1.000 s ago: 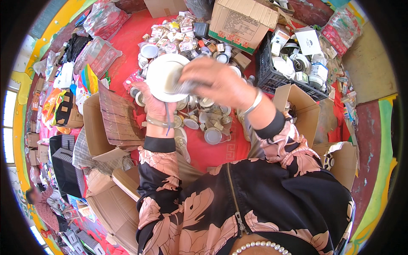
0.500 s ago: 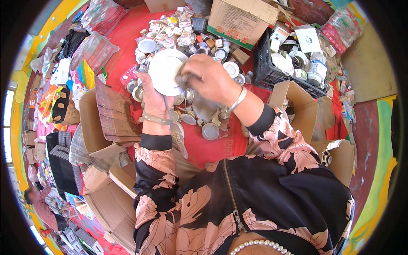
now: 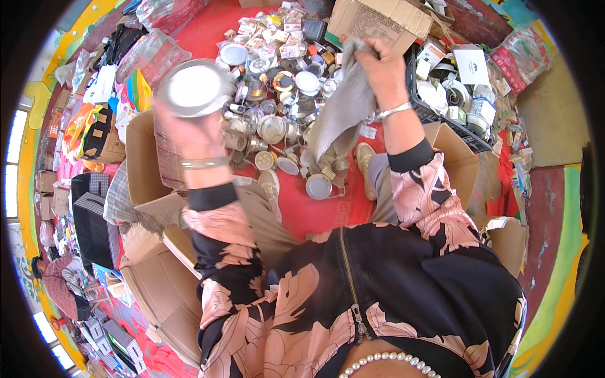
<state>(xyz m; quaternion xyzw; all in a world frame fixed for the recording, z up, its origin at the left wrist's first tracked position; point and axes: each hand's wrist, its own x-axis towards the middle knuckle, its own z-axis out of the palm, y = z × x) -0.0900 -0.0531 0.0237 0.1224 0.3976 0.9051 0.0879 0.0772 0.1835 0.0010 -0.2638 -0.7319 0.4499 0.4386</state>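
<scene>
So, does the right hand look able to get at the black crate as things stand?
Probably yes: the right hand appears close to the black crate, and nothing visible seems to block the way. It holds a grey cloth, though, so it might need to free its grip first.

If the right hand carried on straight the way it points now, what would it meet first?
Most likely the brown cardboard box, which shows directly ahead of the right hand holding the grey cloth; the depth between them is unclear in this view.
</scene>
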